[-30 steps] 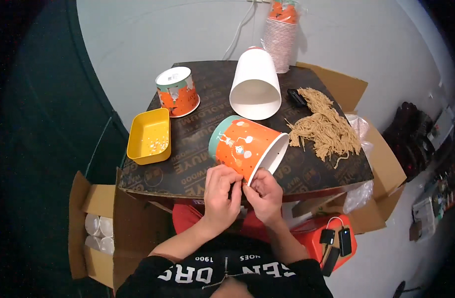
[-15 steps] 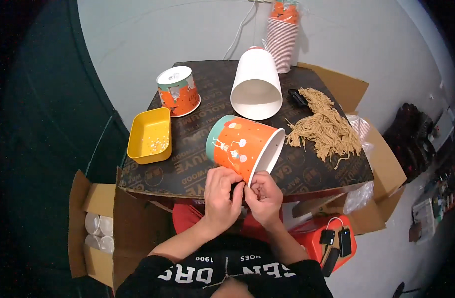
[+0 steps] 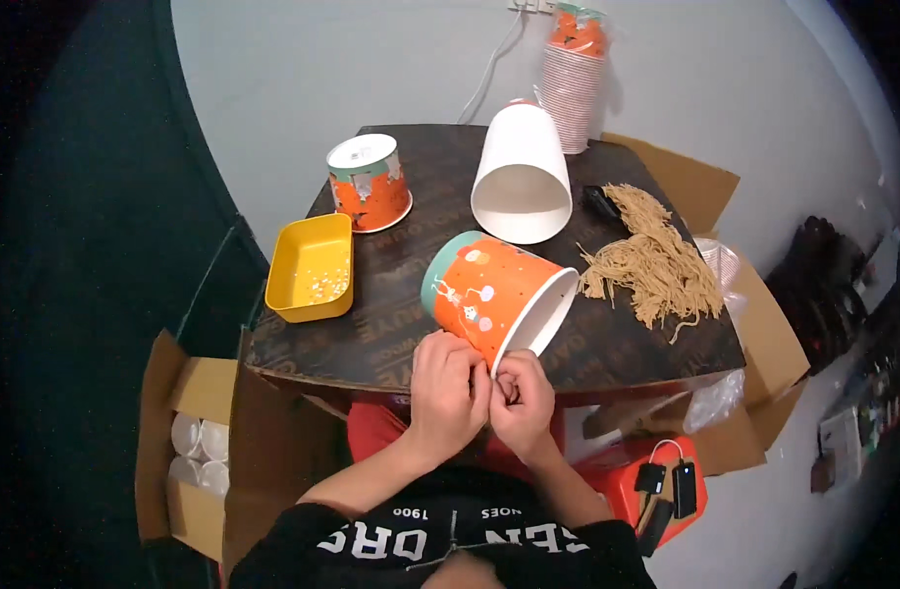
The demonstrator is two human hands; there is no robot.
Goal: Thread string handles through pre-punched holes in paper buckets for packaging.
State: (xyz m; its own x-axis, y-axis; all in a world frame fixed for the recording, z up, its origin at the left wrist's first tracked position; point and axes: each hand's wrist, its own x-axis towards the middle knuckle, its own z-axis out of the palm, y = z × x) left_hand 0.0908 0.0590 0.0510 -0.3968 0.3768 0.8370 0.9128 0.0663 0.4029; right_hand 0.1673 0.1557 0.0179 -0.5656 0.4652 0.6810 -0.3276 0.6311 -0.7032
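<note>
An orange paper bucket (image 3: pixel 504 294) with a green band near its base and printed skeleton figures lies on its side, its white mouth turned right. Its lower rim is at my fingertips by the table's near edge. My left hand (image 3: pixel 445 393) is closed with its fingers against the outer wall beside the rim. My right hand (image 3: pixel 522 398) is closed in a pinch at the rim, against the left fingertips. Whatever small thing sits between the fingers is hidden. Tan cords (image 3: pixel 656 265) lie in a loose bundle to the right of the bucket.
On the dark table (image 3: pixel 391 324) are a yellow tray (image 3: pixel 285 280) with small white bits, an upside-down orange bucket (image 3: pixel 371 191) and a white bucket stack (image 3: pixel 522 157) on its side. A wrapped stack (image 3: pixel 573 93) stands behind. Cardboard boxes (image 3: pixel 203 388) flank the table; a red stool (image 3: pixel 617 471) holds electronics.
The view has shifted slightly, so the table's things appear a little farther right. Both hands stay at the bucket's rim, and the fingers of the two hands have drawn closer together.
</note>
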